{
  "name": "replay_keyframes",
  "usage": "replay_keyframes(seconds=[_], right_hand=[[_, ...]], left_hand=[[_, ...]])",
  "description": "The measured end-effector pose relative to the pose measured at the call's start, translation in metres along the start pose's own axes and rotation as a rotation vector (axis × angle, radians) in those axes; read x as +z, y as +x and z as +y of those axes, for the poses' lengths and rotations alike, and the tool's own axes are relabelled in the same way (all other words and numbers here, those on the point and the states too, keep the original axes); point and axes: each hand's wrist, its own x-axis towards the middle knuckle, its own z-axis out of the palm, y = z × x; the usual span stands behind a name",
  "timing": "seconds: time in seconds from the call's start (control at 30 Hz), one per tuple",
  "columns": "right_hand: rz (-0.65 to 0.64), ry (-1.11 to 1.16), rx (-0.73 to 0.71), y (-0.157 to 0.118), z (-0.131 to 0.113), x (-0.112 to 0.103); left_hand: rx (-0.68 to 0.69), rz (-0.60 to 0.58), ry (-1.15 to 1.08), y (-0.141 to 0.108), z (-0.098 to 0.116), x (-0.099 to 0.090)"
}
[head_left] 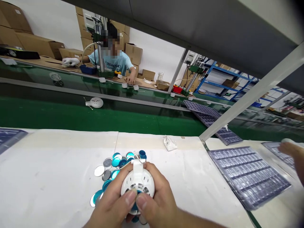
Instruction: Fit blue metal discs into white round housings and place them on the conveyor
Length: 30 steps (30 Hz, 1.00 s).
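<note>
A small white fan-like housing (138, 177) with vent slots and a short clip on top sits between my two hands, low in the middle. My left hand (116, 201) wraps its left side, and my right hand (160, 198) wraps its right side. Both thumbs press on a blue round disc (134, 206) at the front of the housing, which they partly cover. Around and behind my hands lie several loose round discs (116, 161), some shiny blue, some silver. They rest on the white table covering (66, 171).
A green conveyor belt (57, 110) runs beyond the table, carrying another white housing (96, 102). Clear plastic trays (249, 174) lie at right, near another person's hand (293, 153). A white post (251, 91) slants down to the table. Across the belt sits a co-worker (116, 65).
</note>
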Motion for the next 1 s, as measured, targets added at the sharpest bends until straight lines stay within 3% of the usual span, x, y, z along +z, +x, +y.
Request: replay_keyframes(seconds=[0.13,0.2,0.27,0.33,0.4,0.5,0.6,0.67,0.77,0.83,0.93,1.0], right_hand=[[-0.113,0.079,0.089,-0.001,-0.002,-0.004],[-0.112,0.035,0.059,0.002,-0.007,-0.014],[0.050,-0.211,-0.004,0.010,-0.014,-0.031],[0.299,-0.658,-0.028,0.023,-0.021,-0.057],[0.454,-1.039,0.021,0.037,-0.025,-0.086],[0.495,-1.191,0.132,0.055,-0.020,-0.121],[0.431,-1.207,0.169,0.064,-0.009,-0.132],[0.354,-1.176,0.137,0.062,-0.007,-0.126],[0.280,-1.096,0.044,0.046,-0.016,-0.101],[0.278,-0.982,-0.107,0.026,-0.026,-0.077],[0.221,-0.761,-0.451,-0.003,-0.036,-0.042],[0.141,-0.761,-0.598,-0.014,-0.037,-0.027]], left_hand=[[0.016,-0.087,-0.046,0.005,0.006,0.003],[0.040,-0.167,-0.077,0.008,0.010,0.003],[0.044,-0.204,-0.124,0.012,0.014,0.002],[0.045,-0.212,-0.165,0.014,0.019,0.000],[0.048,-0.204,-0.183,0.015,0.021,-0.002],[0.054,-0.181,-0.172,0.013,0.021,-0.005],[0.070,-0.157,-0.140,0.009,0.019,-0.006],[0.078,-0.117,-0.143,0.006,0.019,-0.005],[0.131,-0.048,-0.128,0.004,0.019,-0.002],[0.164,-0.055,-0.086,0.003,0.017,-0.002],[0.153,-0.054,0.002,0.002,0.013,0.000],[0.174,-0.001,0.038,0.002,0.011,0.003]])
